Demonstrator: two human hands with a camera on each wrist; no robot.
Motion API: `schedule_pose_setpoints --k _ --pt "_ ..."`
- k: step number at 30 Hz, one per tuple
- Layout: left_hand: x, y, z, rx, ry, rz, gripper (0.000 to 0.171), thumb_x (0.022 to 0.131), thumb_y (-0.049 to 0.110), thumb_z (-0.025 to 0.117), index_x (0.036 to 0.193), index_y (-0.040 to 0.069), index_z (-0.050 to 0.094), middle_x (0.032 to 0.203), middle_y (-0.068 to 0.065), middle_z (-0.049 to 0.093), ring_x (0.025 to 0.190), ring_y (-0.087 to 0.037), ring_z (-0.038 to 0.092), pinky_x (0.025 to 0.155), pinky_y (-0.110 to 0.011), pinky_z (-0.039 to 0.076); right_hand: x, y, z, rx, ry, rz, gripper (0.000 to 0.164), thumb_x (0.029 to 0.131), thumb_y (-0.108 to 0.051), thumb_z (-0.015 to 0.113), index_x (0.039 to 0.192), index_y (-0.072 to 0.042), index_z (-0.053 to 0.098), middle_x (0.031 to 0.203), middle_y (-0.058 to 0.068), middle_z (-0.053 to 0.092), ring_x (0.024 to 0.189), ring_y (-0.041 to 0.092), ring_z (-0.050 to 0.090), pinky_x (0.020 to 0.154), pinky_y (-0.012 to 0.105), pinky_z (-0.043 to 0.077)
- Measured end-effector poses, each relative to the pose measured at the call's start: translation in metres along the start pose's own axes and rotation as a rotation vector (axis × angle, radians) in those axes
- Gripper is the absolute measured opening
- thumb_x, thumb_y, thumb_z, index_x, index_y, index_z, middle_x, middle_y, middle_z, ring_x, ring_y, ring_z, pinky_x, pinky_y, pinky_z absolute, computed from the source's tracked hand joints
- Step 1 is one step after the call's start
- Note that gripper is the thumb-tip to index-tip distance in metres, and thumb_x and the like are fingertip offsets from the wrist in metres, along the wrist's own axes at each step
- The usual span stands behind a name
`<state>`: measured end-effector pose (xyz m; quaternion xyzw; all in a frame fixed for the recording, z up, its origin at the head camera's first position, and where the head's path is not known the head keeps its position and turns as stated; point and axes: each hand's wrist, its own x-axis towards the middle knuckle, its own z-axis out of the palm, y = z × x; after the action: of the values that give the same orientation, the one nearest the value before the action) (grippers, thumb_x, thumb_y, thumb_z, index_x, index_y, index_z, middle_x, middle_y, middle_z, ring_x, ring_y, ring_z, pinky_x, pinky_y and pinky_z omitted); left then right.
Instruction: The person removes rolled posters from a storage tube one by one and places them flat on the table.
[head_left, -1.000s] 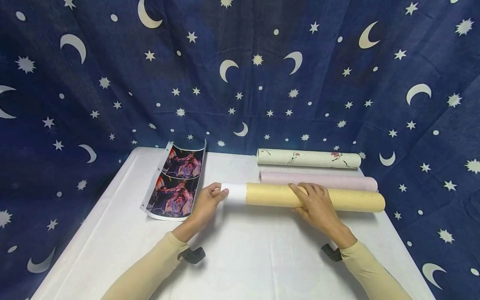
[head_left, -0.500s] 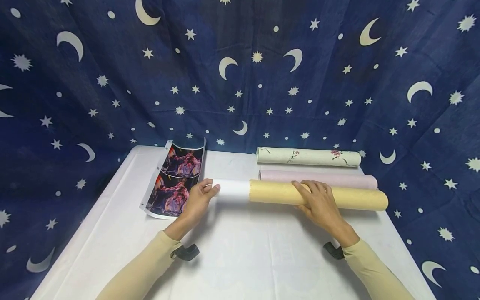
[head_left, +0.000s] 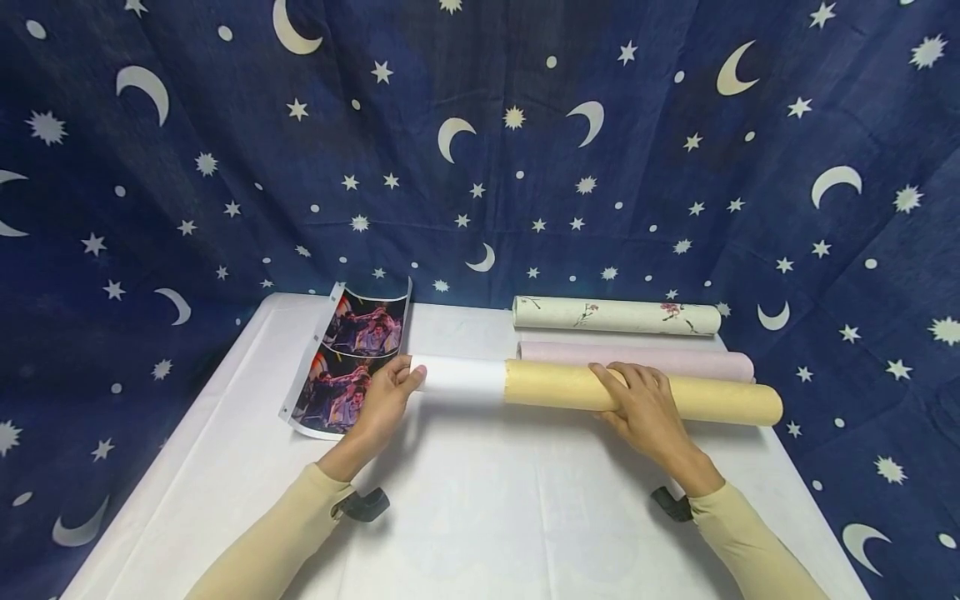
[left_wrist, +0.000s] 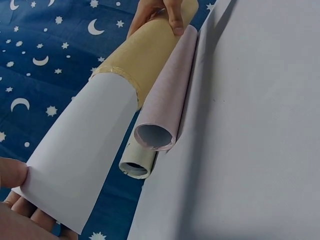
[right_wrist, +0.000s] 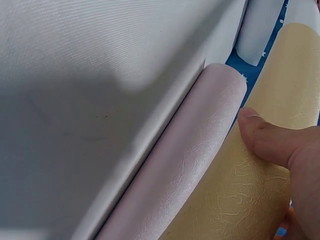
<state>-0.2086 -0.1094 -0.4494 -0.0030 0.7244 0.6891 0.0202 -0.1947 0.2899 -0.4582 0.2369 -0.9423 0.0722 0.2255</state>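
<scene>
A yellow paper-covered tube point(head_left: 555, 383) lies level across the right half of the head view, in front of a pink tube point(head_left: 720, 364). My right hand point(head_left: 641, 408) grips it around its middle, thumb on the near side in the right wrist view. From its left end sticks out a rolled white sheet point(head_left: 465, 379). The left hand point(head_left: 386, 404) pinches this sheet's outer edge between thumb and fingers, as the left wrist view shows close up. The rest of the white sheet is hidden inside the tube.
Left of the hands lies a curled glossy print point(head_left: 348, 392) with two stage pictures. A cream tube point(head_left: 615, 317) with painted blossoms lies at the back of the white-covered table point(head_left: 480, 517). Behind hangs a blue curtain point(head_left: 480, 167) with moons and stars.
My left hand has moved left with the white sheet's edge, and more of the sheet shows outside the tube. The yellow tube and right hand have shifted slightly right.
</scene>
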Motion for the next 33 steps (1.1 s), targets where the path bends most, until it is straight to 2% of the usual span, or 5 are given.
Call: schedule_pose_setpoints --k 8,18,25,29,33 --pt "0.0 -0.002 -0.007 -0.029 0.005 -0.01 0.023 0.102 0.016 0.051 0.118 -0.001 0.053 0.103 -0.01 0.072 0.092 -0.009 0.061 0.097 -0.03 0.038 -0.002 0.0 0.0 0.003 -0.006 0.005 0.082 0.071 -0.03 0.086 0.143 -0.022 0.048 0.125 0.017 0.059 0.113 0.044 0.053 0.1 0.062 0.034" --pt "0.001 -0.001 -0.021 -0.074 0.064 -0.011 0.027 0.102 0.013 0.05 0.122 -0.005 0.05 0.1 -0.004 0.069 0.083 -0.004 0.061 0.08 -0.022 0.048 -0.007 0.005 0.001 0.009 -0.004 0.017 0.081 0.07 -0.03 0.086 0.142 -0.021 0.05 0.124 0.017 0.059 0.113 0.044 0.053 0.1 0.063 0.033" --pt "0.0 -0.002 -0.034 -0.018 0.077 -0.022 0.034 0.105 0.02 0.046 0.131 -0.001 0.047 0.126 -0.018 0.062 0.096 -0.003 0.06 0.09 -0.021 0.048 -0.011 0.01 0.003 0.009 -0.007 0.024 0.081 0.07 -0.029 0.086 0.142 -0.021 0.049 0.124 0.017 0.059 0.113 0.044 0.053 0.099 0.063 0.034" --pt "-0.001 -0.001 -0.038 0.007 0.099 -0.037 0.035 0.105 0.024 0.045 0.132 0.002 0.047 0.123 -0.015 0.062 0.095 -0.007 0.055 0.091 -0.029 0.047 -0.013 0.015 0.004 0.009 -0.01 0.033 0.081 0.07 -0.029 0.086 0.142 -0.021 0.05 0.125 0.017 0.059 0.114 0.044 0.052 0.099 0.063 0.033" --pt "-0.001 0.002 -0.041 0.0 0.12 -0.041 0.035 0.105 0.023 0.045 0.132 0.002 0.047 0.113 -0.003 0.063 0.092 -0.005 0.052 0.085 -0.023 0.045 -0.015 0.018 0.004 0.016 -0.007 0.043 0.081 0.07 -0.028 0.086 0.142 -0.021 0.049 0.125 0.017 0.059 0.115 0.044 0.052 0.098 0.063 0.033"
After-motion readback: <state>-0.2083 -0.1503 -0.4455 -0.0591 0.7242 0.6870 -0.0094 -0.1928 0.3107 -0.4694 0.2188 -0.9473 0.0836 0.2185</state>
